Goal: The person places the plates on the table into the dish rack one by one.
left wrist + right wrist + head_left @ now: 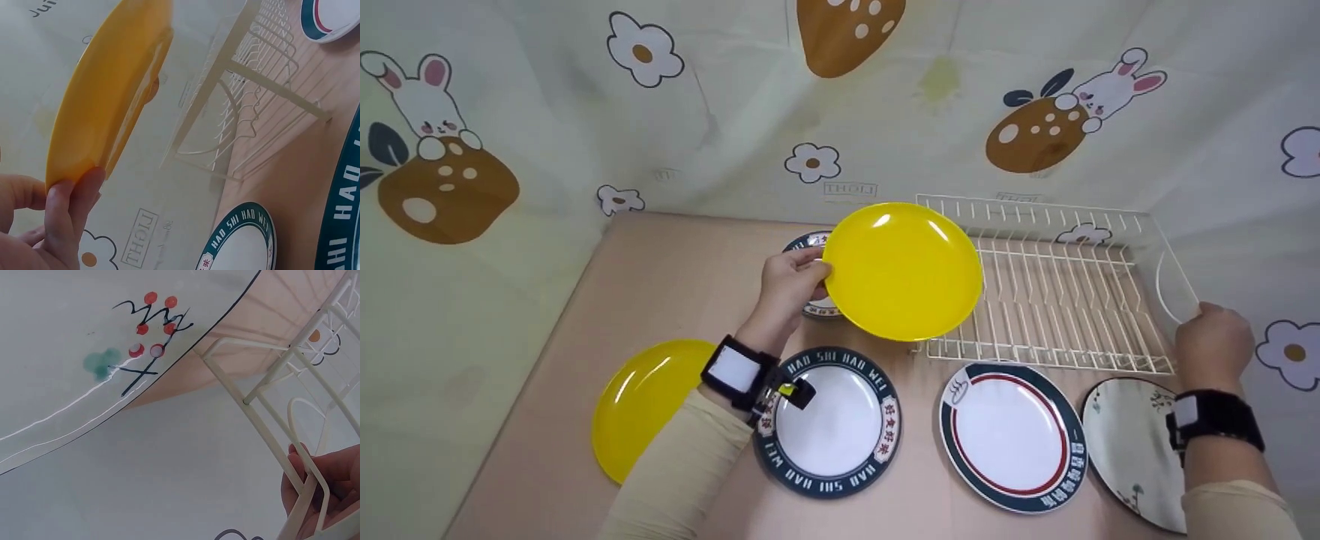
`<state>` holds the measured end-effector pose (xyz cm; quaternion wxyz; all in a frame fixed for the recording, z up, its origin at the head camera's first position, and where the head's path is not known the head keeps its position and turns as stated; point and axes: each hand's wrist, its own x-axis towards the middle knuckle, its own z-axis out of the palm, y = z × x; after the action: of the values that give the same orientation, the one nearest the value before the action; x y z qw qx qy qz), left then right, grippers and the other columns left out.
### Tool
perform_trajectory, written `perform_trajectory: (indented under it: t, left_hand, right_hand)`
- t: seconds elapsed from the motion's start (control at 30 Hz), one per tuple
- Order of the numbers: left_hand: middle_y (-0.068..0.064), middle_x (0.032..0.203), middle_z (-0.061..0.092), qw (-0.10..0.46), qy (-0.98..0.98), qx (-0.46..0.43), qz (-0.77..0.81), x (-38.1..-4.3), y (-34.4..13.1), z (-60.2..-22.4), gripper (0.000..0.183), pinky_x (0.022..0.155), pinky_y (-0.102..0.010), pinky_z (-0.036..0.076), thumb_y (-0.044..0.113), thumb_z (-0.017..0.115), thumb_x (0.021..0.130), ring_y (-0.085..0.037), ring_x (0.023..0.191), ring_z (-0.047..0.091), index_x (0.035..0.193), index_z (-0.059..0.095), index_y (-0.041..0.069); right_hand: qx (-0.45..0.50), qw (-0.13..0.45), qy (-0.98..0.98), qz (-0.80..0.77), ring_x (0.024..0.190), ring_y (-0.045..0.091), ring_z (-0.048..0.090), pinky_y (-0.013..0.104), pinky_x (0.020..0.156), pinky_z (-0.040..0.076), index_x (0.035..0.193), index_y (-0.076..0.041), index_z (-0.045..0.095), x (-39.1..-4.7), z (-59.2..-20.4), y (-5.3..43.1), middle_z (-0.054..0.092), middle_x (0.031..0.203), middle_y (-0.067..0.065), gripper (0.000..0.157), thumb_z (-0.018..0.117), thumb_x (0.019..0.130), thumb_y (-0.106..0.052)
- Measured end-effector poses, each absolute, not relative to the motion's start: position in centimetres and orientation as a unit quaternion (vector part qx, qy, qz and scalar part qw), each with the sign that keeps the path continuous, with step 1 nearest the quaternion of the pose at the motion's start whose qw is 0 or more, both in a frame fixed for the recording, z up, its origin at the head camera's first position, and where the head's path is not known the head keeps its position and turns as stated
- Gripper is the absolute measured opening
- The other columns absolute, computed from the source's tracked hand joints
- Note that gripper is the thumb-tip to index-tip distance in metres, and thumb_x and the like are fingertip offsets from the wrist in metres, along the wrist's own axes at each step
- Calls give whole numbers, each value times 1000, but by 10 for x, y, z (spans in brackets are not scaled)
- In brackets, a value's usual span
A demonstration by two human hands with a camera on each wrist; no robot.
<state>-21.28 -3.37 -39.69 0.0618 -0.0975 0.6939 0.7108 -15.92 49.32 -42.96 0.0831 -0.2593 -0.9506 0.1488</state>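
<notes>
Yellow plate [904, 271] raised above the table [660, 277], toward the far centre, apart from the wire rack [1061, 304] yet overlapping its left end in the head view; pinched at its left rim between thumb and fingers of the left hand [787, 283]. Right hand [1215, 345] at the right end of the rack, near corner, with fingers curled round the end frame. Beyond the left hand, small dark-rimmed plate [808, 240], partly hidden. Along the near side, left to right: second yellow plate [641, 401], partly covered by the left sleeve [682, 472]; lettered green-rimmed plate [832, 420]; red-ringed plate [1011, 439]; pale painted plate [1132, 450], partly behind the right wrist. At far side, patterned fabric [735, 120].
</notes>
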Motion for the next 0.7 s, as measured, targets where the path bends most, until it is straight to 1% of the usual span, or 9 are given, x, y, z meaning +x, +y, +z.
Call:
perform_trajectory:
  t: [0.23, 0.47, 0.53, 0.7]
  left_hand:
    - [-11, 103, 70, 64, 688, -77, 718, -208, -28, -397, 32, 74, -30, 59, 11, 63, 87, -19, 84, 71, 118, 62, 2]
    - [-11, 99, 71, 61, 683, -74, 724, -205, -26, -398, 32, 72, -30, 59, 9, 64, 86, -20, 79, 70, 117, 63, 1]
    - [-11, 100, 71, 60, 684, -75, 723, -205, -26, -399, 32, 71, -29, 59, 9, 64, 86, -20, 79, 70, 117, 63, 1]
    - [-11, 100, 70, 61, 682, -75, 725, -204, -24, -399, 34, 68, -27, 59, 9, 64, 85, -20, 79, 69, 118, 63, 1]
  right_hand:
    - [-267, 67, -948, 159, 119, 51, 43, 56, 100, 39, 128, 16, 46, -159, -431, 495, 46, 128, 37, 45, 33, 86, 5]
    - [-268, 60, -950, 151, 118, 52, 43, 56, 101, 39, 128, 16, 45, -160, -430, 496, 45, 127, 39, 46, 36, 84, 6]
    - [-264, 61, -951, 152, 117, 52, 43, 56, 100, 39, 128, 16, 45, -161, -430, 495, 45, 127, 39, 46, 37, 84, 6]
    - [-251, 86, -953, 148, 114, 53, 45, 57, 99, 40, 125, 17, 48, -161, -433, 495, 47, 122, 41, 44, 37, 83, 7]
